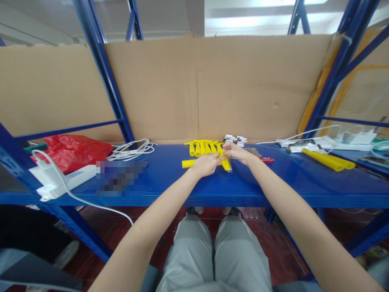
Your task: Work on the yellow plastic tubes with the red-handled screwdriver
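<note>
My left hand (207, 164) is closed, its fingers against a yellow plastic piece (225, 164) with a tapered body. From the other side, my right hand (237, 152) pinches the top of the same piece with bent fingers. A narrow clear strip (230, 167) shows along its right edge. Just behind my hands stands a row of several yellow tube-shaped pieces (203, 148) with flat crosswise ends. Another yellow tube (187, 163) lies sideways, partly hidden by my left hand.
Behind the hands lie white-and-black slips (235, 140); a red-handled tool (267, 160) is right of them. Two yellow tubes (326, 159) and power strips lie farther right. On the left are a red plastic bag (75, 152), a white cable coil (133, 150) and a power strip (77, 176). Cardboard (243, 89) walls the back.
</note>
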{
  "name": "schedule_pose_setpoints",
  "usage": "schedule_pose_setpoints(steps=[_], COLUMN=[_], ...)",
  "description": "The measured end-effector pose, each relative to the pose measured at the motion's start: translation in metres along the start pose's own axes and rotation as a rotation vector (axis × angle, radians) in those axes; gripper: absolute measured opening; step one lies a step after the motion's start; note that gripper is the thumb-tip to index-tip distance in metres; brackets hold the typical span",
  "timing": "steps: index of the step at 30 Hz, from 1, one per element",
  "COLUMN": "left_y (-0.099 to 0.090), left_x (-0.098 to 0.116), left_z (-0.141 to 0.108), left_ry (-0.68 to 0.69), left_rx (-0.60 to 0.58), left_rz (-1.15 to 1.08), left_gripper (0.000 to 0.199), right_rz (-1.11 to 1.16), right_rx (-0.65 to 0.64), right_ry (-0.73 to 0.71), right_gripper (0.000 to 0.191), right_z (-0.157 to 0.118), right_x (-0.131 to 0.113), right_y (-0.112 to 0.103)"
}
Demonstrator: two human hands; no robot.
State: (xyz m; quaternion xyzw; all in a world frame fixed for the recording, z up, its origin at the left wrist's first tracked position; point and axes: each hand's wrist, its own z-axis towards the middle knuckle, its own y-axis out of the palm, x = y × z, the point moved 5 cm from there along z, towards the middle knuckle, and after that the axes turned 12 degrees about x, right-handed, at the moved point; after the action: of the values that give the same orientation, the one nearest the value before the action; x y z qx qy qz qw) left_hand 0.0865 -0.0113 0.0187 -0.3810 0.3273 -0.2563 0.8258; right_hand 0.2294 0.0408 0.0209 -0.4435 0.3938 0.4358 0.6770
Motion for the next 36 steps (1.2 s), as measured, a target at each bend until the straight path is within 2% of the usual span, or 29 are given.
schedule_pose_setpoints(steps=[2,4,9,18,23,28,36], left_y=[0.000,-0.001,-0.002,-0.002,0.000,-0.001,-0.001], left_x=[-0.002,-0.005,-0.012,-0.015,-0.018,-0.018,-0.018], left_z=[0.000,0.000,-0.001,-0.002,-0.003,-0.003,0.000], left_ry=[-0.026,-0.059,-0.131,-0.171,-0.193,-0.244,-0.239], left_rx=[0.004,0.012,0.014,0.016,0.036,-0.006,-0.010], left_rz=[-0.012,-0.026,-0.055,-0.074,-0.060,-0.023,0.011], left_gripper=[0.045,0.045,0.044,0.046,0.049,0.050,0.049], right_rz=[0.057,0.128,0.230,0.182,0.181,0.176,0.163], right_rx=[0.023,-0.011,-0.273,-0.500,-0.481,-0.467,-0.461], right_ry=[0.050,0.110,0.197,0.194,0.170,0.171,0.187], right_gripper=[0.027,0.026,0.015,0.022,0.024,0.025,0.018], right_z=[0.001,0.002,0.000,-0.012,-0.017,-0.020,-0.021], right_x=[0.002,0.004,0.007,0.006,0.000,-0.003,-0.003], right_y=[-0.002,-0.001,0.007,0.012,0.014,0.017,0.017])
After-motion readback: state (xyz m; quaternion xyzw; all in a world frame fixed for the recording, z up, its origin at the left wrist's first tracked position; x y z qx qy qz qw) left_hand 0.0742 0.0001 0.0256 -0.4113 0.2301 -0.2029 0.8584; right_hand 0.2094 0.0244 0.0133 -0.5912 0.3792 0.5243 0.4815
